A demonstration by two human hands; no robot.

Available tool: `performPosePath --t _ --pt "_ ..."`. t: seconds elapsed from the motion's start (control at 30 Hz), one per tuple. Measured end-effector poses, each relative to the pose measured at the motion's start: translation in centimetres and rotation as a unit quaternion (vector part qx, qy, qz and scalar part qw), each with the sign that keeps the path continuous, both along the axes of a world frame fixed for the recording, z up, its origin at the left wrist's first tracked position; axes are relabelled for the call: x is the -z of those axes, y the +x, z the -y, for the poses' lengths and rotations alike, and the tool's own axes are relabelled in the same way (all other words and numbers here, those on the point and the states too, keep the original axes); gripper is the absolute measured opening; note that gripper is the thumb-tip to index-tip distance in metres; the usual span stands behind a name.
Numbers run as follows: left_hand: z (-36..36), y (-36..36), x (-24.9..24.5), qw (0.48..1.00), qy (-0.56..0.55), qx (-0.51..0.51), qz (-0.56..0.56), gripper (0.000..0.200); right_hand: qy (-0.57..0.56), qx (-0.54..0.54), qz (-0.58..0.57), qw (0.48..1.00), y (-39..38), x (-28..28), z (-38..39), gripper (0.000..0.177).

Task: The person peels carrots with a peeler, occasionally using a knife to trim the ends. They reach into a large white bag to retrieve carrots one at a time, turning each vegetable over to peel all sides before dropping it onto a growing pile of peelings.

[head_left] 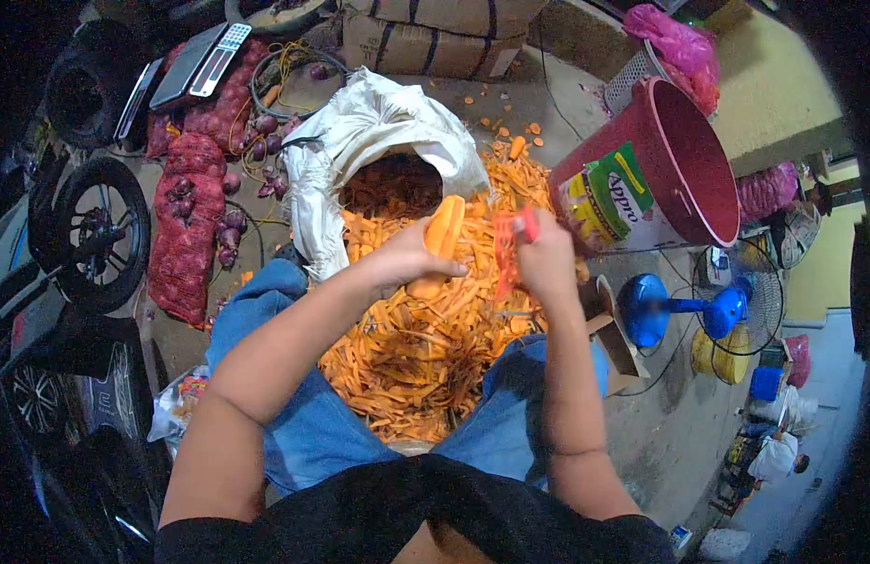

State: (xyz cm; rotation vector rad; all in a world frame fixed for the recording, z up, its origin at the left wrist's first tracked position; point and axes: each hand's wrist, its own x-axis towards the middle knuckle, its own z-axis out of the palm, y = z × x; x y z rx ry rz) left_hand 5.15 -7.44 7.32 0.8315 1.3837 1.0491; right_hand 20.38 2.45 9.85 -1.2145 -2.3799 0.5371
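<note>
My left hand (408, 261) grips a peeled orange carrot (441, 235), held upright over a heap of carrot peelings (421, 348) between my knees. Just to the right of the carrot, my right hand (545, 258) is closed around a red-handled peeler (507, 246). A white sack (360, 141) lies open beyond the heap, with dark contents inside its mouth. A red bucket (679, 169) with a green and yellow label lies tilted on its side to the right of my right hand.
Red mesh bags of onions (186, 216) and loose onions lie at the left, near a scale (202, 62) and motorcycle wheels (96, 230). Cardboard boxes (435, 38) stand at the back. A blue fan (684, 310) and a small wooden box (611, 329) sit to the right.
</note>
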Motion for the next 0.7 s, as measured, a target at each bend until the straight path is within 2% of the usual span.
performPosePath --t 0.03,0.07,0.1,0.17,0.23,0.33,0.53,0.6,0.7 --pt "0.0 -0.2 -0.1 0.994 -0.015 -0.001 0.107 0.056 0.001 -0.017 0.015 1.0 -0.2 0.7 0.5 0.019" --pt "0.1 -0.5 -0.2 0.977 -0.029 -0.001 0.211 0.055 0.015 -0.03 0.092 0.995 -0.3 0.9 1.0 0.022" --pt "0.1 -0.7 -0.5 0.977 -0.03 -0.002 0.21 0.055 0.015 -0.031 0.091 0.995 -0.6 0.9 1.5 0.022" --pt "0.1 -1.1 -0.9 0.975 -0.041 0.003 0.216 0.053 0.016 -0.105 0.156 0.982 -1.0 0.8 2.1 0.026" --pt "0.1 -1.2 -1.4 0.975 -0.02 0.006 0.22 0.055 0.011 -0.101 0.176 0.979 -1.4 0.5 2.3 0.027" --pt "0.2 -1.4 -2.1 0.975 -0.045 0.009 0.217 0.058 0.0 -0.101 0.177 0.979 -1.6 0.9 2.5 0.028" --pt "0.1 -1.1 -1.8 0.979 0.019 0.007 0.202 0.056 -0.025 -0.094 0.189 0.977 -1.9 1.5 2.8 0.028" --pt "0.0 -1.3 -1.9 0.988 -0.034 0.058 0.136 0.059 -0.023 -0.071 0.23 0.97 -2.1 1.4 2.6 0.029" --pt "0.0 -1.4 -1.7 0.985 -0.056 0.084 0.138 0.07 0.004 -0.052 0.202 0.978 -2.1 2.5 2.2 0.028"
